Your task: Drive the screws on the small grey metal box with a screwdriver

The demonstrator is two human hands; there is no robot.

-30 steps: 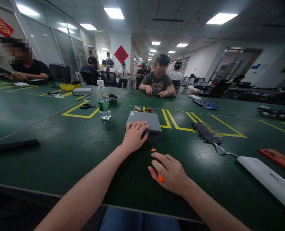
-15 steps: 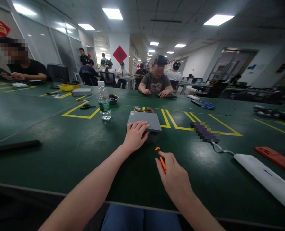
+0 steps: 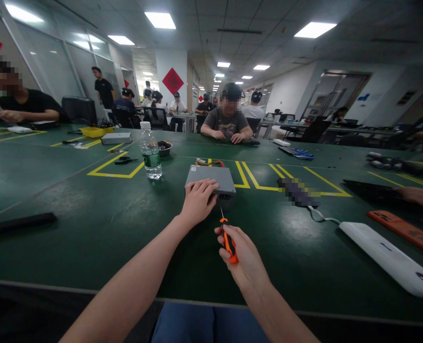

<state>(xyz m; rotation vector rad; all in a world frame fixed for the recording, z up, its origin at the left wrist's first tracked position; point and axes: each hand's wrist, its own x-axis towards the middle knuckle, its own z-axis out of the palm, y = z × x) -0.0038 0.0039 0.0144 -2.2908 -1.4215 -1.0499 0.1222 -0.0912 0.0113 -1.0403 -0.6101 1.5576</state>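
A grey metal box [image 3: 211, 178] with a socket on its near side and coloured wires at its back lies on the green table [image 3: 125, 238]. My left hand [image 3: 200, 201] rests over its near left part, fingers on the top and the thumb at the near side. In my right hand [image 3: 242, 252] is an orange and black screwdriver [image 3: 229, 245], its handle between thumb and fingers. The thin shaft points away from me, up to the near side of the box. Whether the tip touches the box cannot be made out.
Left of the box stand a water bottle [image 3: 150, 155] and a bowl [image 3: 164, 148]. To the right lie a white power bank [image 3: 386, 257] with a cable and an orange phone [image 3: 404, 231]. Another person's hand [image 3: 420, 197] reaches in at the right edge. A person [image 3: 227, 119] sits opposite.
My right hand has turned the screwdriver, so its shaft now shows and points at the box. Another person's hand with a dark flat object has come in at the right.
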